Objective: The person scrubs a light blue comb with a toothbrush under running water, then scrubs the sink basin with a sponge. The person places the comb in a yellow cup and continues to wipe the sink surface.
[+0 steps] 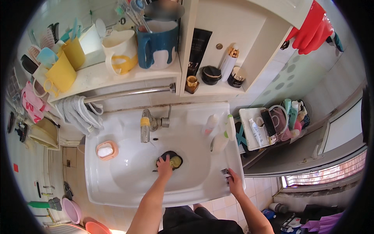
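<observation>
My left hand point(164, 166) reaches into the white sink point(130, 177), fingers spread over a dark, rounded thing with a yellow-green middle point(176, 161) lying at the bottom of the basin. The hand covers part of it, so its kind cannot be told. At the sink's right edge, my right hand point(235, 183) is closed on a black toothed piece point(225, 172), its teeth pointing left in two groups. Above the basin stands the faucet point(145, 126), with what looks like a thin trickle below it.
A soap dish point(107, 150) with white soap sits on the sink's left rim. On the right rim stand a white bottle with a green top point(221, 141) and a paler bottle point(210, 124). A grey towel point(80, 113) hangs from a metal bar point(130, 94) under a shelf of cups.
</observation>
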Demonstrator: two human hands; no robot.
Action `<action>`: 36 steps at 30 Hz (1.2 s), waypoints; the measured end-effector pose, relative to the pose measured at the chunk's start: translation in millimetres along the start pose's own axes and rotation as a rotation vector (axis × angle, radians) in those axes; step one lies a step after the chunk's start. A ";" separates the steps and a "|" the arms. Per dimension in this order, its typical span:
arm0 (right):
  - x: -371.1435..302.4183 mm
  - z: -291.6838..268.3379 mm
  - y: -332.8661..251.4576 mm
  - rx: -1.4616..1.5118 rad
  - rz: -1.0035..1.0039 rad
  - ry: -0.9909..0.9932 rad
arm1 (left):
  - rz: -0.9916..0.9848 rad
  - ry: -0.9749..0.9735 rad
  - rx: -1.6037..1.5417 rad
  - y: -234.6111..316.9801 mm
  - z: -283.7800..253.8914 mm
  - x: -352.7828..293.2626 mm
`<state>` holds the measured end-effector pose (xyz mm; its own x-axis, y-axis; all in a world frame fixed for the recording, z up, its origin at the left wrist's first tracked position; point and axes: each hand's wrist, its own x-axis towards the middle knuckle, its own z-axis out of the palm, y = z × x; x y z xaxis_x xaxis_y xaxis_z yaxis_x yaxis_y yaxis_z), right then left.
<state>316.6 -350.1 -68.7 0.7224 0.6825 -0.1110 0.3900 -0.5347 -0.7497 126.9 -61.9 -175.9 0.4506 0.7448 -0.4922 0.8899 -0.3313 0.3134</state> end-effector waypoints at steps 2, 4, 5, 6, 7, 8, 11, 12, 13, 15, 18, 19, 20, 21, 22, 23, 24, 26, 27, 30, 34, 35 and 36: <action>-1.5 1.4 8.7 -0.060 -0.113 0.034 | -0.028 0.021 -0.218 17.7 5.1 2.7; -0.7 3.0 13.5 0.034 -0.033 0.006 | 0.126 -0.024 -0.444 15.8 51.9 20.1; 1.8 3.1 14.5 0.082 0.007 0.000 | 0.211 -0.043 -0.555 20.1 68.9 28.6; 3.3 0.4 10.2 0.161 0.058 0.014 | 0.269 -0.051 -0.641 39.8 69.0 19.2; 4.8 -4.0 4.0 0.240 0.108 0.028 | 0.326 -0.059 -0.727 63.3 70.9 6.2; 6.8 -9.8 -1.6 0.320 0.158 0.042 | 0.376 -0.010 -0.814 84.1 73.4 -6.4; 10.9 -25.8 -5.8 0.316 0.061 0.127 | 0.608 0.128 -0.774 130.1 46.6 -56.6; 11.1 -32.1 -6.9 0.338 0.097 0.108 | 0.698 0.176 -0.708 141.3 32.8 -74.5; 10.6 -36.9 -7.0 0.361 0.105 0.104 | 0.777 0.169 -0.603 149.0 25.2 -91.0; 10.8 -42.1 -8.5 0.406 0.117 0.088 | 0.922 0.158 -0.391 158.0 15.0 -114.8; 8.4 -42.9 -3.3 0.338 0.062 0.115 | 1.061 0.038 -0.318 157.7 23.6 -140.5; 7.4 -42.0 -1.8 0.329 0.057 0.119 | 1.051 0.052 -0.305 151.7 23.9 -142.0; 6.9 -40.7 -1.4 0.326 0.068 0.125 | 1.045 0.063 -0.292 145.5 21.5 -143.7; 6.0 -38.8 -3.4 0.287 0.046 0.107 | 1.037 0.075 -0.279 137.9 17.7 -144.2; 4.1 -38.7 -7.9 0.247 0.023 0.087 | 1.000 -0.001 -0.227 125.4 10.7 -142.2; 2.9 -37.9 -13.6 0.211 0.000 0.070 | 0.960 -0.014 -0.245 109.5 6.4 -139.8; 2.4 -31.7 -8.1 0.229 -0.017 0.040 | 0.925 -0.029 -0.268 92.2 4.5 -133.9; 6.3 -23.6 -11.7 0.057 -0.124 -0.008 | 0.794 -0.051 -0.289 53.4 -6.7 -124.9; 8.8 -20.7 -17.8 -0.034 -0.174 -0.032 | 0.696 -0.061 -0.288 32.7 -14.3 -122.2; 21.1 -7.7 -23.4 -0.095 -0.134 -0.001 | 0.500 -0.003 -0.215 -21.6 -34.8 -115.2; 31.3 5.2 -23.1 -0.203 -0.110 0.101 | 0.290 0.191 -0.273 -73.4 -55.7 -118.3; 31.7 7.0 -24.6 -0.261 -0.109 0.142 | 0.258 0.235 -0.326 -84.7 -59.9 -117.5; 30.7 9.4 -27.4 -0.299 -0.137 0.164 | 0.226 0.278 -0.378 -96.0 -64.4 -116.4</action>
<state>322.7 -309.8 -57.8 0.7243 0.6819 0.1014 0.6215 -0.5822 -0.5242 -15.5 -79.5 -96.4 0.5468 0.8219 -0.1599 0.6621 -0.3076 0.6833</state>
